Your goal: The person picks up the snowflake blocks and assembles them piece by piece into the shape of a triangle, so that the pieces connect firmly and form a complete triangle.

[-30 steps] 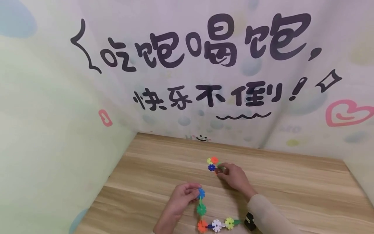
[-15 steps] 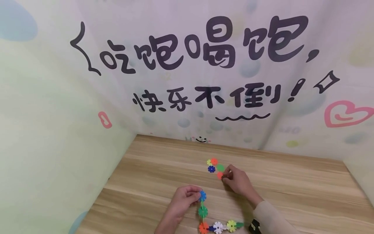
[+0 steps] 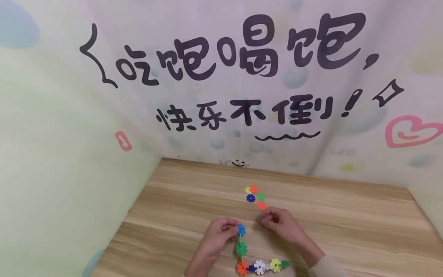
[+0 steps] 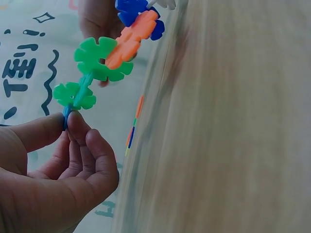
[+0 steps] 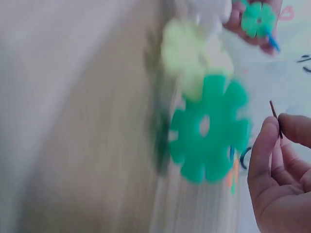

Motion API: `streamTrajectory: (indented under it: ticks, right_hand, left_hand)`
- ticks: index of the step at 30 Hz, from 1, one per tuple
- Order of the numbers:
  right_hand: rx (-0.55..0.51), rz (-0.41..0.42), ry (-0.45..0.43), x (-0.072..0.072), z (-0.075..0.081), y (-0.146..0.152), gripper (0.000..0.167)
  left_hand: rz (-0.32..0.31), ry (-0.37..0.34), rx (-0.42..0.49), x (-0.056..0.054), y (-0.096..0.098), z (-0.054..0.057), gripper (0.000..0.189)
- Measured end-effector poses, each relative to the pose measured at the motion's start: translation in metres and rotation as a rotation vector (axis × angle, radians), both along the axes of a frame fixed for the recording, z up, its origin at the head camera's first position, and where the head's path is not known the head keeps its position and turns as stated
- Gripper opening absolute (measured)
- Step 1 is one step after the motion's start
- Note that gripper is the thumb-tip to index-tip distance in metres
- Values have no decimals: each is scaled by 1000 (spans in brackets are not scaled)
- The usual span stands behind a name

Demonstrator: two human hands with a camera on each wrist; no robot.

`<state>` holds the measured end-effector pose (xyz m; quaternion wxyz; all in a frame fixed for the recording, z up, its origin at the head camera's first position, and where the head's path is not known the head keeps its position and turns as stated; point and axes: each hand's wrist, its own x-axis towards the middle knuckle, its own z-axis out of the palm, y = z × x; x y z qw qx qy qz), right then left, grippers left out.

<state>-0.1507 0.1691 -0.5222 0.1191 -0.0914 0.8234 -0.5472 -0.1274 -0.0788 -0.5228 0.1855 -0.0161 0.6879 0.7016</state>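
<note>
In the head view, my left hand pinches a blue snowflake disc between thumb and forefinger. That disc ends an L-shaped chain of slotted discs, running through a green disc to an orange disc at the corner. From there a white disc, a yellow disc and a dark green disc extend rightward. Apart from the chain, my right hand pinches a thin brown disc, seen edge-on in the right wrist view and mostly covered by the fingers.
Beyond the hands, a loose group lies on the wooden table: a small yellow disc, two orange ones, a dark blue disc and a light green disc. A printed cloth wall borders the table's back.
My right hand has drawn back from the loose discs toward me, carrying the brown disc and uncovering a green and an orange one. The left hand keeps its pinch, almost still.
</note>
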Motion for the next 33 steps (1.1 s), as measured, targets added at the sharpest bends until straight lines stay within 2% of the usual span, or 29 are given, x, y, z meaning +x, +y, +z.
streamTrajectory:
  ticks: [5,9,16,21,26,33]
  right_hand:
    - [-39,77,40,11,3,-8,10]
    - [-67,104,40,16,6,-13,9]
    - [-97,90,26,21,13,-18,10]
    - [-103,75,28,24,18,-21,10]
    - [-74,51,37,26,17,-24,6]
    - [-28,50,73,29,15,-24,7]
  left_hand:
    - [-9,28,22,0,1,3,15]
    - [-23,31,27,-1,2,4,14]
    - [-35,21,23,-2,3,5,15]
    - [-37,43,38,-3,3,4,14]
    - [-41,62,59,-2,4,2,13]
    - [-40,41,59,0,5,1,13]
